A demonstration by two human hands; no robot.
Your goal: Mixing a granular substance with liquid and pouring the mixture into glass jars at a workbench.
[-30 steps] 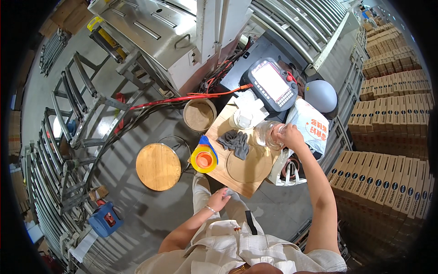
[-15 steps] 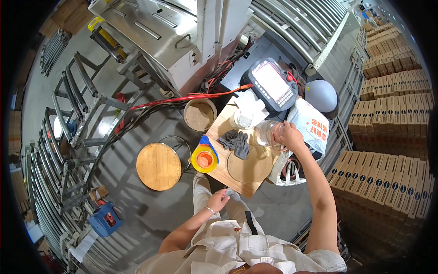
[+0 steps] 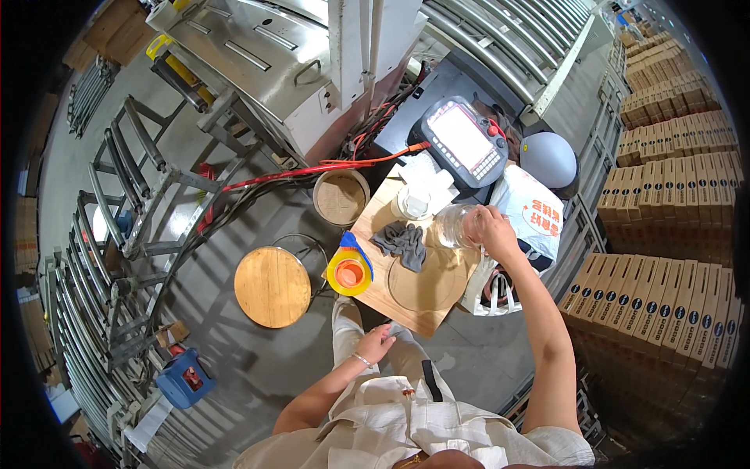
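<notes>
A clear see-through jar is on the right part of the wooden board, with the fingers of my right hand closed around its right end. It looks tipped toward the left. My left hand lies over my lap with loosely curled fingers and nothing visible in them. Close to the jar are a crumpled dark grey glove and a white roll or cup with white paper behind it. A yellow tape roll with a blue piece sits at the board's left corner.
A control pendant with a lit screen lies behind the board. Right of it are a grey helmet, a white plastic bag and a tote bag. A round wooden stool stands left; stacked cartons line the right.
My right hand and the jar have shifted very slightly to the left. My left hand stays over my lap. The view has moved a little.
</notes>
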